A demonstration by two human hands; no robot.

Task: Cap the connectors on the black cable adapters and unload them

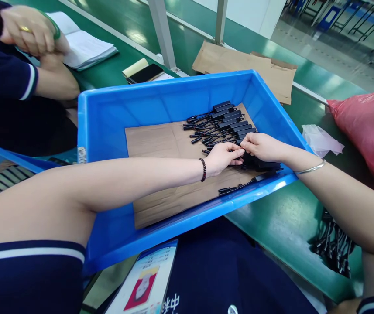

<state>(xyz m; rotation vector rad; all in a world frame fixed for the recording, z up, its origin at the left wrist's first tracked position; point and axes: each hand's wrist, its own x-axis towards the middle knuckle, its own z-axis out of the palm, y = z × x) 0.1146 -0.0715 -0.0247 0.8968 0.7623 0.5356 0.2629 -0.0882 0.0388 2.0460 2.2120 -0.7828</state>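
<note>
A blue plastic bin [167, 102] lies tilted in front of me, lined with brown cardboard [160, 152]. Several black adapters with short cables [229, 122] are lined up at its right side, cable ends to the left. My left hand [223, 158] and my right hand [259, 146] meet over the near part of this row. The fingertips of both are pinched together; what they hold is hidden. One more black adapter [248, 182] rests along the bin's near wall, below my hands.
A red plastic bag [370, 131] and a heap of black cables [334, 244] are at right on the green bench [291, 218]. Behind the bin lie flat cardboard [235, 61] and a phone [145, 73]. At left, a person's clasped hands [32, 32] and another blue bin [19, 156].
</note>
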